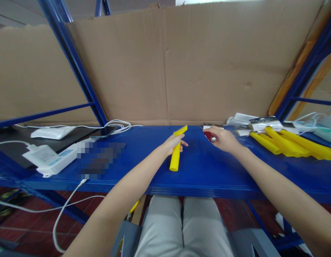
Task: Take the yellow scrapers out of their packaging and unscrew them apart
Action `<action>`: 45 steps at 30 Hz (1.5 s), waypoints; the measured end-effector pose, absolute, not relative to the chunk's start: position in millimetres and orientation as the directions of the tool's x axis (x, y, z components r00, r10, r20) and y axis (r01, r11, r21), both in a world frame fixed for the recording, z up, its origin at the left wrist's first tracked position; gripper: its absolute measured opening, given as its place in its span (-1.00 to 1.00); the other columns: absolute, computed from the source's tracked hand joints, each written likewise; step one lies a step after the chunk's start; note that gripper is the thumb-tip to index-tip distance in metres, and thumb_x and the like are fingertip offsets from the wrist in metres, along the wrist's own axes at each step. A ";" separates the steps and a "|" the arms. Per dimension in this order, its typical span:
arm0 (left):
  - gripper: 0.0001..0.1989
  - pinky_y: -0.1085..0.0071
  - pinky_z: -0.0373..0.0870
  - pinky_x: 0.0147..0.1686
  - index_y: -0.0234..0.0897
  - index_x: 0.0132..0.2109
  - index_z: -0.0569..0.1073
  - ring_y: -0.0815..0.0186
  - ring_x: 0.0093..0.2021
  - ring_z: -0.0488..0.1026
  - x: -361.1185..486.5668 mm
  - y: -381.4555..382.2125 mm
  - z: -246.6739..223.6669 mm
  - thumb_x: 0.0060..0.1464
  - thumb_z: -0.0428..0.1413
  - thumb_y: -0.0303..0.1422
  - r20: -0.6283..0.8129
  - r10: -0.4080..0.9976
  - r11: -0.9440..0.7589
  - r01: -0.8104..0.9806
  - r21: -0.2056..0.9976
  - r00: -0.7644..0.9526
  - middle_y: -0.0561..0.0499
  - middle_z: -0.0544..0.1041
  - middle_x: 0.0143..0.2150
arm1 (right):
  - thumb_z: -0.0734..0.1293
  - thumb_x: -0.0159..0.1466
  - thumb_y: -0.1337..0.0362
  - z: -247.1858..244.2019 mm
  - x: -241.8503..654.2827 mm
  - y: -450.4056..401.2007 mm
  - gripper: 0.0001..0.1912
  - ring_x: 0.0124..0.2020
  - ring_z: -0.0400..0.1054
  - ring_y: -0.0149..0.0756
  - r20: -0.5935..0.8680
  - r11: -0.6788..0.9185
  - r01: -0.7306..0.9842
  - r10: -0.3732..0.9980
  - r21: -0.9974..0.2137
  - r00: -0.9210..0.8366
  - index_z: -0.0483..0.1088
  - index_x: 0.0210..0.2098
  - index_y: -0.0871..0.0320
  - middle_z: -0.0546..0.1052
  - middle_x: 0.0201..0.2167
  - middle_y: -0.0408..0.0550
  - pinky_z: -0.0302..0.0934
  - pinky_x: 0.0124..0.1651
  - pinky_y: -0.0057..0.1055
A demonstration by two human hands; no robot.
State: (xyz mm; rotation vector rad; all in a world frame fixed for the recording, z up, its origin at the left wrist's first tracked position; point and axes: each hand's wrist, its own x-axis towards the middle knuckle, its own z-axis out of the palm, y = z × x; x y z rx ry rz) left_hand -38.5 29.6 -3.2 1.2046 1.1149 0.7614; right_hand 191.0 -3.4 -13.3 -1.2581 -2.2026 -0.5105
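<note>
A brown corrugated-cardboard panel [221, 64], creased and vertically seamed, stands beyond both hands. The smooth, glossy blue metal worktop [144, 150] extends beneath them. To the right of the right hand, a pile of matte yellow tubes [291, 144] lies on the worktop, near white packets [265, 123] whose black printing is too small to read. Well left of the left hand is a white plastic power strip [60, 160] with rounded edges; its marking is illegible. The left hand [172, 143] grasps a single yellow tube [175, 159] around its upper part; the cylindrical lower end points toward the person, and the forearm reaches forward and inward. The right hand [222, 138] grips a red-handled tool [209, 136], apart from this tube. The handle is dark and glossy, with a rounded metal end facing the person; the fingers are curled around it.
</note>
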 end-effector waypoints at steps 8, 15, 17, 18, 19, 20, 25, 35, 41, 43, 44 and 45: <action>-0.73 0.49 0.20 -0.70 -0.32 -0.21 0.35 0.43 -0.70 0.21 -40.6 33.7 -9.6 0.28 -0.10 -0.22 -0.286 0.888 0.264 0.110 0.958 0.359 0.09 0.29 -0.58 | 0.24 0.12 0.44 -12.6 189.4 -4.2 -0.58 -0.08 0.46 -0.15 0.629 0.479 0.875 0.662 0.063 -0.408 0.42 -0.03 0.11 0.55 -0.07 0.04 0.37 -0.16 -0.30; -0.91 0.54 0.12 -0.71 -0.31 -0.16 0.31 0.46 -0.71 0.20 -36.0 29.0 -10.9 0.23 -0.07 -0.47 -0.207 0.915 0.186 0.091 0.978 0.347 0.11 0.33 -0.58 | 0.26 0.11 0.44 -11.7 189.6 -5.2 -0.58 -0.07 0.46 -0.13 0.635 0.500 0.866 0.658 0.034 -0.405 0.43 -0.04 0.08 0.55 -0.06 0.03 0.37 -0.12 -0.27; -0.90 0.55 0.11 -0.70 -0.31 -0.19 0.31 0.49 -0.72 0.18 -35.2 26.7 -9.0 0.18 -0.05 -0.54 -0.185 0.927 0.177 0.053 0.983 0.326 0.14 0.30 -0.60 | 0.26 0.14 0.41 -12.2 188.3 -4.8 -0.64 -0.08 0.46 -0.12 0.651 0.521 0.854 0.654 -0.017 -0.385 0.44 -0.06 0.11 0.55 -0.08 0.06 0.36 -0.10 -0.24; -0.90 0.56 0.10 -0.70 -0.31 -0.22 0.32 0.50 -0.72 0.17 -35.0 25.8 -7.9 0.16 -0.04 -0.57 -0.177 0.932 0.176 0.031 0.984 0.316 0.15 0.29 -0.61 | 0.26 0.16 0.37 -12.6 187.3 -4.2 -0.68 -0.09 0.47 -0.11 0.669 0.536 0.843 0.646 -0.057 -0.366 0.44 -0.08 0.12 0.56 -0.10 0.07 0.36 -0.08 -0.22; -0.89 0.56 0.10 -0.70 -0.32 -0.24 0.32 0.51 -0.72 0.17 -34.9 25.2 -6.8 0.15 -0.03 -0.58 -0.173 0.936 0.178 0.010 0.984 0.307 0.16 0.27 -0.62 | 0.26 0.18 0.34 -13.0 186.3 -3.2 -0.72 -0.10 0.47 -0.11 0.696 0.548 0.829 0.637 -0.108 -0.330 0.45 -0.11 0.13 0.57 -0.12 0.07 0.36 -0.07 -0.20; -0.89 0.57 0.10 -0.71 -0.32 -0.26 0.32 0.52 -0.73 0.16 -34.9 24.8 -5.9 0.14 -0.03 -0.59 -0.173 0.939 0.183 -0.005 0.983 0.298 0.17 0.26 -0.63 | 0.27 0.19 0.29 -13.2 185.3 -2.0 -0.75 -0.11 0.48 -0.11 0.726 0.554 0.814 0.631 -0.173 -0.275 0.45 -0.14 0.12 0.58 -0.14 0.06 0.36 -0.06 -0.18; -0.88 0.57 0.10 -0.72 -0.32 -0.30 0.31 0.51 -0.74 0.17 -35.4 27.3 -5.8 0.12 -0.03 -0.61 -0.196 0.942 0.214 -0.037 0.976 0.273 0.16 0.27 -0.65 | 0.31 0.17 0.13 -11.0 181.7 4.4 -0.81 -0.34 0.52 -0.13 0.705 0.495 0.642 0.702 -0.585 0.102 0.42 -0.33 0.11 0.60 -0.32 0.03 0.41 -0.18 -0.15; -0.78 0.56 0.10 -0.73 -0.29 -0.46 0.24 0.51 -0.75 0.14 -35.5 31.1 -7.6 0.06 -0.05 -0.64 -0.188 0.952 0.208 -0.060 0.976 0.242 0.17 0.21 -0.71 | 0.48 -0.01 -0.01 -7.5 178.9 4.8 -0.61 -0.56 0.46 -0.31 0.481 0.495 0.067 0.790 -0.866 0.381 0.33 -0.45 0.12 0.51 -0.57 -0.15 0.45 -0.35 -0.31; -0.74 0.54 0.10 -0.71 -0.29 -0.52 0.22 0.51 -0.75 0.14 -34.1 29.2 -8.6 0.06 -0.05 -0.65 -0.161 0.962 0.172 -0.035 0.984 0.220 0.16 0.22 -0.70 | 0.49 -0.03 0.04 -2.1 179.1 3.6 -0.63 -0.64 0.42 -0.35 0.493 0.551 -0.014 0.757 -0.834 0.430 0.31 -0.47 0.12 0.49 -0.64 -0.20 0.39 -0.48 -0.41; -0.73 0.53 0.09 -0.71 -0.29 -0.54 0.22 0.51 -0.75 0.14 -33.1 28.9 -9.4 0.06 -0.05 -0.65 -0.149 0.965 0.157 -0.020 0.987 0.215 0.16 0.21 -0.71 | 0.49 -0.04 0.05 -0.4 179.1 2.7 -0.64 -0.63 0.43 -0.33 0.500 0.563 -0.028 0.754 -0.826 0.426 0.31 -0.49 0.12 0.49 -0.65 -0.20 0.38 -0.49 -0.41; -0.72 0.53 0.09 -0.72 -0.29 -0.54 0.23 0.51 -0.75 0.14 -32.5 28.9 -9.9 0.06 -0.04 -0.65 -0.143 0.966 0.149 -0.012 0.989 0.214 0.16 0.21 -0.71 | 0.49 -0.04 0.05 0.1 178.9 2.3 -0.65 -0.63 0.44 -0.33 0.502 0.567 -0.037 0.756 -0.823 0.420 0.31 -0.50 0.11 0.49 -0.64 -0.20 0.38 -0.49 -0.40; -0.72 0.53 0.09 -0.72 -0.29 -0.55 0.23 0.50 -0.76 0.14 -32.0 28.9 -10.5 0.06 -0.04 -0.65 -0.139 0.967 0.143 -0.005 0.990 0.212 0.15 0.21 -0.72 | 0.49 -0.04 0.06 0.5 178.8 2.0 -0.65 -0.62 0.45 -0.32 0.502 0.567 -0.045 0.761 -0.822 0.411 0.31 -0.50 0.11 0.49 -0.64 -0.20 0.39 -0.49 -0.40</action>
